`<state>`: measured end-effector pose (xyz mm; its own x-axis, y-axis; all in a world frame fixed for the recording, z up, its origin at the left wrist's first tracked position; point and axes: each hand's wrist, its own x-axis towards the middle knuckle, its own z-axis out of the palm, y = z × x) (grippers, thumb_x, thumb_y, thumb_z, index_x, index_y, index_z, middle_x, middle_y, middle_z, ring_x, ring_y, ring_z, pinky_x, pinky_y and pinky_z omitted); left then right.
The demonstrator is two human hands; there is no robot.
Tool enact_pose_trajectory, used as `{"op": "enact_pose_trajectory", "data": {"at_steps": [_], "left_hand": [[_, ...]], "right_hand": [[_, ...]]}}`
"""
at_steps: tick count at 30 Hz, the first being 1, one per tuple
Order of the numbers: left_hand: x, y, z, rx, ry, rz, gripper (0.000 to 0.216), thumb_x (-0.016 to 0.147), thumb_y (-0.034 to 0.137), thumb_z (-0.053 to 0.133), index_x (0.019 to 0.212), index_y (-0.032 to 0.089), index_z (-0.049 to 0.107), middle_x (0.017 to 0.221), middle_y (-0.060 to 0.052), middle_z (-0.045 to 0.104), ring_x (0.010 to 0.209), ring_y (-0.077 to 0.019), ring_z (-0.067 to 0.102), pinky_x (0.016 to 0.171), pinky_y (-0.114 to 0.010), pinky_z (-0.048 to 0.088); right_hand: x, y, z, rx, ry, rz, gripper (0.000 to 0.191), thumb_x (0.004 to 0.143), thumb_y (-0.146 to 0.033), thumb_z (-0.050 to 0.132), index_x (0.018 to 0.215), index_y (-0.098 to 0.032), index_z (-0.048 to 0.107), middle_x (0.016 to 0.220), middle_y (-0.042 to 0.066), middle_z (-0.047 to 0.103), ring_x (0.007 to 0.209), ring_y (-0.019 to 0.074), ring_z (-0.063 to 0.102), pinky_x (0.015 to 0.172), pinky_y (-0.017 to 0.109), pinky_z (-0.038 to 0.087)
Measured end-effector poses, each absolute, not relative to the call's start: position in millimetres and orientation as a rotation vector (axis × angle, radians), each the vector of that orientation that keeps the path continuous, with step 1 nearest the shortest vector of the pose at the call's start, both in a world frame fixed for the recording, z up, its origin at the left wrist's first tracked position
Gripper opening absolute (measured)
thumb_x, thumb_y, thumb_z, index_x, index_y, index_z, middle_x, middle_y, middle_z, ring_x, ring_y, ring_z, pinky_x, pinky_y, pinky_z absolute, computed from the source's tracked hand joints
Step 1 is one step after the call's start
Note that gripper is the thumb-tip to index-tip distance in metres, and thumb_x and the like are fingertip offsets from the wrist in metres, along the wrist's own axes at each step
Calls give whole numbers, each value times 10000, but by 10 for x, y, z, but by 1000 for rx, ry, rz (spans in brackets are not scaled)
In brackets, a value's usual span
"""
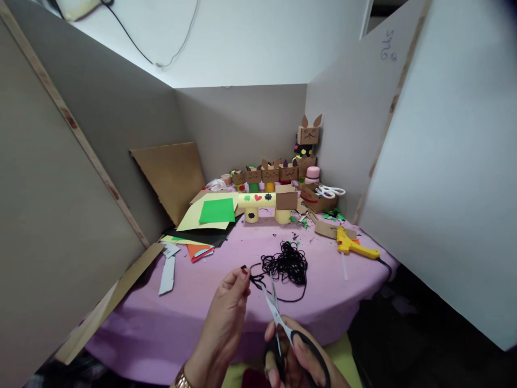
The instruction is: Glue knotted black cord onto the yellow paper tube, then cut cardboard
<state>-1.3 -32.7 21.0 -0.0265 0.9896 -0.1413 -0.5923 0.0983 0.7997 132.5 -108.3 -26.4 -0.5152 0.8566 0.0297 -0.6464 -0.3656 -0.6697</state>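
Near the table's front, my left hand (231, 302) pinches a piece of black cord (256, 279) between thumb and fingers. My right hand (301, 350) grips black-handled scissors (275, 308) by the finger loops. Their blades are parted and point away from me, with the tips close to the cord at my left fingertips. Whether the blades touch the cord, I cannot tell. Just beyond, a tangled heap of the same black cord (288, 263) lies on the purple tablecloth, one strand looping toward my left hand.
Behind stands a yellow tube-legged figure (258, 201) with a cardboard box head. A yellow glue gun (355, 245) lies right, its cable running off the edge. Coloured paper (217, 210) is stacked left. Several cardboard-headed figures (270, 173) line the back, beside a box (317, 200) with white scissors (330, 191).
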Motion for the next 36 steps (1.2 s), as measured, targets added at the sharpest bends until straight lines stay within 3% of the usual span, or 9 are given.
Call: {"op": "enact_pose_trajectory", "data": {"at_steps": [13, 20, 28, 33, 36], "left_hand": [[67, -430, 124, 388, 850, 1265, 294, 503, 299, 835, 690, 173, 645, 662, 69, 612, 608, -64, 532, 605, -210, 369], [93, -476, 134, 452, 855, 1222, 298, 504, 344, 830, 665, 165, 655, 632, 49, 589, 593, -76, 497, 576, -212, 357], [117, -555, 80, 502, 810, 1178, 291, 521, 305, 829, 714, 172, 656, 746, 32, 619, 653, -89, 552, 639, -225, 405], [199, -626, -22, 629, 638, 912, 261, 684, 411, 694, 699, 182, 570, 655, 21, 593, 406, -89, 516, 406, -223, 369], [208, -618, -90, 616, 645, 911, 257, 676, 390, 708, 708, 185, 556, 666, 19, 598, 441, -103, 544, 394, -210, 364]], "right_hand": [[1356, -1043, -287, -469, -800, 1943, 511, 719, -582, 621, 973, -151, 513, 653, 20, 630, 466, 61, 539, 429, 147, 310], [1365, -1028, -301, -438, -783, 1920, 451, 766, -541, 599, 984, -155, 516, 679, 37, 641, 473, 75, 540, 441, 172, 307], [1351, -1013, -290, -332, -648, 1874, 425, 726, -584, 606, 939, -217, 575, 633, -1, 597, 472, 96, 474, 470, 219, 322], [1354, -1007, -366, -338, -581, 1837, 454, 694, -597, 628, 947, -222, 602, 563, -19, 542, 511, 118, 474, 479, 226, 346], [1361, -1001, -403, -344, -470, 1819, 427, 675, -539, 688, 942, -213, 622, 635, -13, 560, 544, 99, 475, 488, 202, 361]]}}
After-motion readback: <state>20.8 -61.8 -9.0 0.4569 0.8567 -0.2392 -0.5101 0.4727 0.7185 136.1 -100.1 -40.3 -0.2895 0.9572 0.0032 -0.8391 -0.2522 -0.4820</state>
